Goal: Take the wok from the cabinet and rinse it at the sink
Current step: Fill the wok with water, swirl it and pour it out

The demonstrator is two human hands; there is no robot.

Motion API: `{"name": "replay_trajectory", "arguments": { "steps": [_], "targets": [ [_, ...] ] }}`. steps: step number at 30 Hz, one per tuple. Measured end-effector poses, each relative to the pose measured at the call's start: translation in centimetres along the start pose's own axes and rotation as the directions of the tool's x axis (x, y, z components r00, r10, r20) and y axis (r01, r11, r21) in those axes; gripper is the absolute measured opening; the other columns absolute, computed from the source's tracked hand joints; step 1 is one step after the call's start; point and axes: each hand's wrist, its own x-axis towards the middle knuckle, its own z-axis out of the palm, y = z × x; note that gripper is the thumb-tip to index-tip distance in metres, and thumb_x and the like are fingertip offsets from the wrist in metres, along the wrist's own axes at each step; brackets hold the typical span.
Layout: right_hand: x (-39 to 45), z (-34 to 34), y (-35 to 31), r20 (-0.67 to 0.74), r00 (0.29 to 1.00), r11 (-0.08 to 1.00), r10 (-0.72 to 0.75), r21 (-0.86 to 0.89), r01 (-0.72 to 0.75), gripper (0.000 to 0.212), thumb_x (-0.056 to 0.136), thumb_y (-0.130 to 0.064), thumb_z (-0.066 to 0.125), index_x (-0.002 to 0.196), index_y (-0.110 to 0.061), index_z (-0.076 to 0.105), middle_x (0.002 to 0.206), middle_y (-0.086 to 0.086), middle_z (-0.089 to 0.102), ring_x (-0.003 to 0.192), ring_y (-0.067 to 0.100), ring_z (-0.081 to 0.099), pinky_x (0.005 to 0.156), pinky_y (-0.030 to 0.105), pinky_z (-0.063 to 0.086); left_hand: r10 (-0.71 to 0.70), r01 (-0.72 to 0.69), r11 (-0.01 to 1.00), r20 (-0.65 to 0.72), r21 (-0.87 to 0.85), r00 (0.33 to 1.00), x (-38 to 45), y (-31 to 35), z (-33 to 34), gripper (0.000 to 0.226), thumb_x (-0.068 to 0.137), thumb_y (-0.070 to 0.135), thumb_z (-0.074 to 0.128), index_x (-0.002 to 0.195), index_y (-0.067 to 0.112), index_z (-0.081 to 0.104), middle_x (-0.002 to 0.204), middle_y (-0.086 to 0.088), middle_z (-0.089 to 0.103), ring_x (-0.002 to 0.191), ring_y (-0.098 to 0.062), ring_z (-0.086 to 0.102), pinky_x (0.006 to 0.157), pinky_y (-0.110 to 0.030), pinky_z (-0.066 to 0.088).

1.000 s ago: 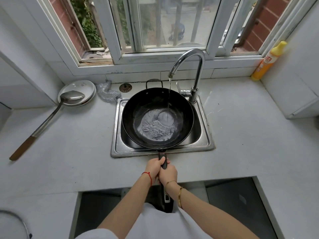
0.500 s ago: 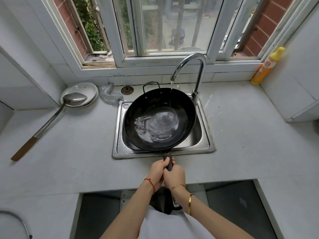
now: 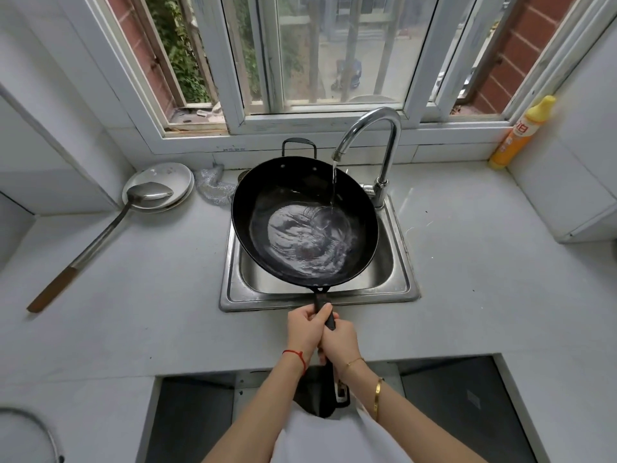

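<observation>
Black handle first: our left hand (image 3: 305, 329) and right hand (image 3: 339, 340) both wrapped round it, fingers (image 3: 325, 312) curled tight. Wok (image 3: 305, 222) held over sink (image 3: 397, 289), now tilted left since a second ago; water pool swirled sideways. Faucet (image 3: 384, 135) running. We judge rinse well underway.

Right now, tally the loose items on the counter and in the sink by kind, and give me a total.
Wok: 1
Long-handled ladle: 1
Plates, stacked: 2, as far as the rims show
Steel scouring pad: 1
Yellow bottle: 1
Total: 6
</observation>
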Motion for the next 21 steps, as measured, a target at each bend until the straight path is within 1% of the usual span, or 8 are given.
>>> {"name": "replay_trajectory", "arguments": {
  "steps": [3, 7, 11, 14, 16, 18, 19, 21],
  "targets": [
    [-0.3, -0.3, -0.6, 0.014, 1.000, 1.000, -0.015, -0.020, 0.015, 0.023, 0.094, -0.013, 0.050, 0.072, -0.008, 0.055, 0.048, 0.006, 0.048, 0.029, 0.012, 0.044, 0.034, 0.019, 0.038, -0.006, 0.006, 0.999, 0.003, -0.042, 1.000, -0.2, 0.5, -0.1, 0.016, 0.089, 0.011, 0.065, 0.076, 0.005, 0.073, 0.070, -0.003, 0.073, 0.065, -0.011, 0.068, 0.062, -0.021, 0.055],
    [-0.5, -0.1, -1.0, 0.008, 1.000, 0.999, -0.021, -0.039, 0.021, 0.026, 0.094, -0.014, 0.049, 0.069, -0.009, 0.054, 0.048, 0.008, 0.048, 0.031, 0.014, 0.045, 0.034, 0.020, 0.038, -0.023, 0.024, 0.995, 0.007, -0.096, 1.000, -0.7, 1.0, -0.4, 0.017, 0.089, 0.010, 0.065, 0.075, 0.006, 0.075, 0.070, -0.004, 0.074, 0.065, -0.011, 0.067, 0.061, -0.019, 0.055],
    [-0.6, -0.1, -1.4, -0.001, 1.000, 0.997, -0.027, -0.078, 0.027, 0.026, 0.092, -0.016, 0.051, 0.067, -0.008, 0.055, 0.048, 0.008, 0.050, 0.032, 0.018, 0.048, 0.035, 0.023, 0.040, -0.055, 0.057, 0.987, 0.015, -0.150, 0.998, -1.1, 1.3, -0.5, 0.020, 0.088, 0.013, 0.065, 0.071, 0.009, 0.075, 0.073, -0.009, 0.073, 0.067, -0.017, 0.065, 0.062, -0.027, 0.052],
    [-0.7, -0.2, -1.5, 0.002, 1.000, 0.995, -0.031, -0.099, 0.031, 0.024, 0.089, -0.013, 0.051, 0.066, -0.008, 0.054, 0.048, 0.007, 0.049, 0.035, 0.020, 0.048, 0.037, 0.024, 0.040, -0.100, 0.105, 0.975, 0.033, -0.196, 0.994, -1.3, 1.4, -0.5, 0.017, 0.088, 0.013, 0.065, 0.078, 0.004, 0.075, 0.072, -0.007, 0.074, 0.065, -0.017, 0.065, 0.058, -0.026, 0.049],
    [-0.8, -0.2, -1.3, 0.004, 0.999, 0.991, -0.038, -0.132, 0.039, 0.022, 0.089, -0.012, 0.051, 0.067, -0.008, 0.054, 0.050, 0.008, 0.051, 0.037, 0.021, 0.049, 0.037, 0.023, 0.041, -0.126, 0.133, 0.966, 0.044, -0.223, 0.991, -1.2, 1.3, -0.6, 0.017, 0.088, 0.012, 0.065, 0.082, 0.000, 0.074, 0.072, -0.007, 0.074, 0.065, -0.016, 0.065, 0.059, -0.026, 0.051],
    [-0.7, -0.2, -1.1, -0.003, 0.998, 0.985, -0.055, -0.164, 0.054, 0.020, 0.088, -0.014, 0.051, 0.069, -0.009, 0.055, 0.052, 0.009, 0.053, 0.038, 0.022, 0.051, 0.037, 0.023, 0.041, -0.150, 0.165, 0.956, 0.080, -0.242, 0.986, -1.2, 1.1, -0.7, 0.018, 0.089, 0.012, 0.064, 0.085, -0.002, 0.073, 0.074, -0.008, 0.074, 0.064, -0.017, 0.065, 0.056, -0.025, 0.051],
    [-0.7, -0.3, -1.0, -0.008, 0.998, 0.981, -0.068, -0.185, 0.065, 0.020, 0.087, -0.014, 0.052, 0.068, -0.010, 0.055, 0.053, 0.009, 0.054, 0.038, 0.023, 0.052, 0.036, 0.023, 0.042, -0.159, 0.179, 0.951, 0.096, -0.253, 0.983, -1.2, 1.0, -0.7, 0.018, 0.090, 0.012, 0.063, 0.088, -0.003, 0.073, 0.076, -0.009, 0.073, 0.064, -0.018, 0.064, 0.057, -0.025, 0.051],
    [-0.7, -0.5, -0.7, -0.014, 0.996, 0.967, -0.089, -0.240, 0.083, 0.023, 0.087, -0.015, 0.052, 0.065, -0.011, 0.054, 0.053, 0.009, 0.055, 0.037, 0.022, 0.053, 0.033, 0.020, 0.040, -0.169, 0.192, 0.948, 0.108, -0.254, 0.980, -1.1, 0.7, -0.6, 0.019, 0.091, 0.010, 0.062, 0.093, -0.005, 0.071, 0.078, -0.010, 0.073, 0.068, -0.018, 0.064, 0.063, -0.027, 0.052]
  ]
}}
